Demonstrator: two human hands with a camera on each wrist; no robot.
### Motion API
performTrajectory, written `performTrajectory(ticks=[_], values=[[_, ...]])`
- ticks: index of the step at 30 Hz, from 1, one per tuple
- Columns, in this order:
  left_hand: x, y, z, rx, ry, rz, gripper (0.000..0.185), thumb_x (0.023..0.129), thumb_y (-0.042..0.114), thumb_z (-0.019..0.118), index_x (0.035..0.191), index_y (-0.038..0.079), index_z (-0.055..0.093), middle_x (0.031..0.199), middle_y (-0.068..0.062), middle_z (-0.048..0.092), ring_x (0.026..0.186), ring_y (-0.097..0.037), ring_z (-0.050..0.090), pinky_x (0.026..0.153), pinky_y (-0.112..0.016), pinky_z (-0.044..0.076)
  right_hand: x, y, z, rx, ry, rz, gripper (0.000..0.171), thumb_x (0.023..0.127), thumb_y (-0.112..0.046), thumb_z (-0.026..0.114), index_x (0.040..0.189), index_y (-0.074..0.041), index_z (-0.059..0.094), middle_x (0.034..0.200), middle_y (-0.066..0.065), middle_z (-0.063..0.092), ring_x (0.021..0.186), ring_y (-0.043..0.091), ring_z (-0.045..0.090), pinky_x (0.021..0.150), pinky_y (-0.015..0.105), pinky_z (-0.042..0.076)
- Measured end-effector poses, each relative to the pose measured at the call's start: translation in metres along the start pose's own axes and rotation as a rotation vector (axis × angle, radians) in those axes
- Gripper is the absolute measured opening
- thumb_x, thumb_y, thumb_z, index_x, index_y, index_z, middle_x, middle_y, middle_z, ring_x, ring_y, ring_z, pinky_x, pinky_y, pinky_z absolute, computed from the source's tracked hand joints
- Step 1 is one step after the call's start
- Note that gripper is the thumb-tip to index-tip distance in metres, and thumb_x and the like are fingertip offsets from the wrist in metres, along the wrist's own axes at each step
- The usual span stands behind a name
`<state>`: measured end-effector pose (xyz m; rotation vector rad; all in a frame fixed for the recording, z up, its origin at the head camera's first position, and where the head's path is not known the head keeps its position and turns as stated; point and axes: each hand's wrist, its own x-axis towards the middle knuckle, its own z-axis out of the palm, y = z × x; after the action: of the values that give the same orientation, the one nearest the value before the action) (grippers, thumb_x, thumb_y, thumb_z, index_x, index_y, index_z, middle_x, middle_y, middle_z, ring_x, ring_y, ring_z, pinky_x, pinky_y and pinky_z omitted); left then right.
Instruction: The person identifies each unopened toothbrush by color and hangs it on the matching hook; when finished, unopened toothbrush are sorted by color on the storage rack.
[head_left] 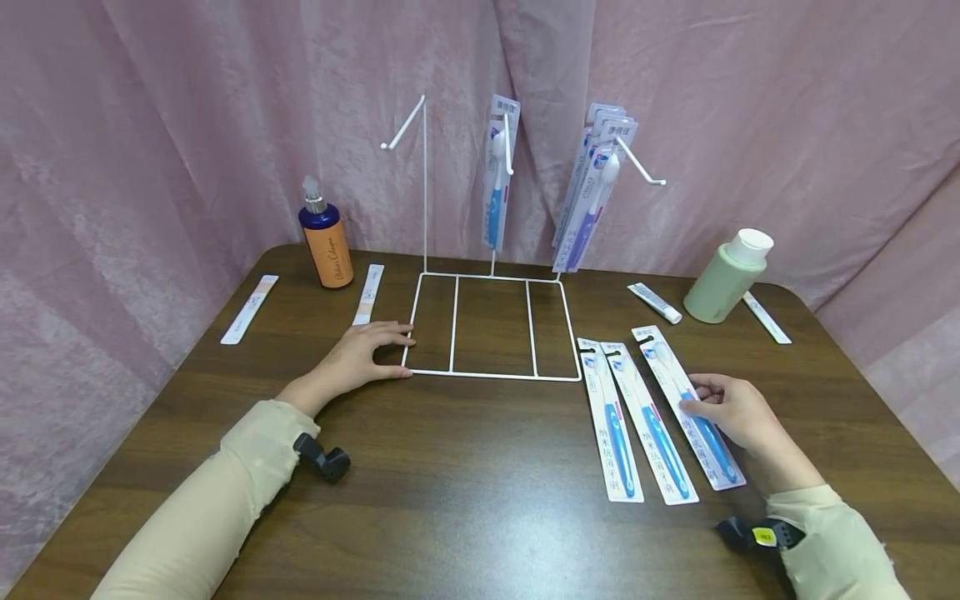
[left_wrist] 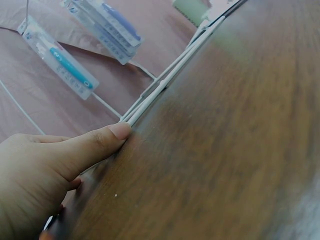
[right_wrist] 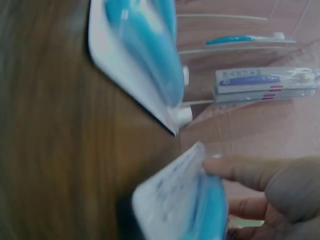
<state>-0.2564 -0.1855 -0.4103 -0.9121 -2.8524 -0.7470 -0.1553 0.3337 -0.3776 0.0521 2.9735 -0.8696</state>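
A white wire display rack (head_left: 491,376) stands mid-table, its upright hooks at the back. My left hand (head_left: 370,350) rests at the rack's left side, fingers fairly straight; in the left wrist view the thumb (left_wrist: 107,140) touches the front corner. My right hand (head_left: 738,406) pinches the rightmost packaged toothbrush (head_left: 684,400) by its right edge, thumb on top. The right wrist view shows this package tilted. Two more packaged toothbrushes (head_left: 613,425) (head_left: 651,429) lie beside it to the left. One blue toothbrush pack (head_left: 495,192) hangs on the middle hook; several (head_left: 592,200) hang on the right hook.
An orange pump bottle (head_left: 327,250) stands at the back left between two flat white strips (head_left: 250,310) (head_left: 367,296). At the back right are a small tube (head_left: 655,303), a green bottle (head_left: 722,283) and another strip (head_left: 768,320). A pink curtain (head_left: 225,125) hangs behind the table.
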Motion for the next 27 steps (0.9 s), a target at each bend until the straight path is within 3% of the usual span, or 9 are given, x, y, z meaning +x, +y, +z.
performTrajectory(ticks=[4, 9, 18, 27], values=[[-0.001, 0.002, 0.000, 0.000, -0.002, -0.005, 0.053, 0.078, 0.036, 0.078, 0.124, 0.014, 0.065, 0.144, -0.007, 0.052, 0.137, -0.034, 0.042, 0.112, -0.062, 0.023, -0.003, -0.002, -0.012, -0.027, 0.050, -0.029, 0.052, 0.087, -0.020, 0.069, 0.126, 0.012, 0.054, 0.093, 0.015, 0.060, 0.075, 0.012, 0.048, 0.058, 0.020, 0.039], [0.000, 0.002, -0.001, -0.001, 0.002, -0.005, 0.052, 0.078, 0.036, 0.078, 0.124, 0.013, 0.066, 0.144, -0.007, 0.052, 0.137, -0.034, 0.042, 0.112, -0.061, 0.023, -0.010, -0.005, -0.029, -0.012, 0.176, -0.089, 0.049, 0.089, -0.019, 0.069, 0.124, 0.012, 0.055, 0.092, 0.014, 0.060, 0.071, -0.001, 0.046, 0.055, 0.017, 0.041], [0.000, 0.001, -0.001, 0.001, 0.011, 0.008, 0.052, 0.078, 0.035, 0.079, 0.123, 0.013, 0.066, 0.143, -0.008, 0.053, 0.136, -0.034, 0.043, 0.111, -0.061, 0.025, -0.020, -0.027, -0.055, 0.086, 0.347, -0.157, 0.047, 0.089, -0.017, 0.068, 0.127, 0.008, 0.055, 0.081, -0.024, 0.050, 0.070, -0.013, 0.047, 0.057, 0.008, 0.043], [0.001, -0.001, 0.000, 0.001, 0.006, -0.001, 0.052, 0.078, 0.036, 0.078, 0.123, 0.014, 0.066, 0.144, -0.007, 0.052, 0.137, -0.034, 0.043, 0.112, -0.061, 0.024, -0.025, -0.066, -0.064, 0.201, 0.499, -0.228, 0.048, 0.086, -0.010, 0.071, 0.128, 0.005, 0.055, 0.084, -0.026, 0.053, 0.072, -0.012, 0.051, 0.062, 0.001, 0.042]])
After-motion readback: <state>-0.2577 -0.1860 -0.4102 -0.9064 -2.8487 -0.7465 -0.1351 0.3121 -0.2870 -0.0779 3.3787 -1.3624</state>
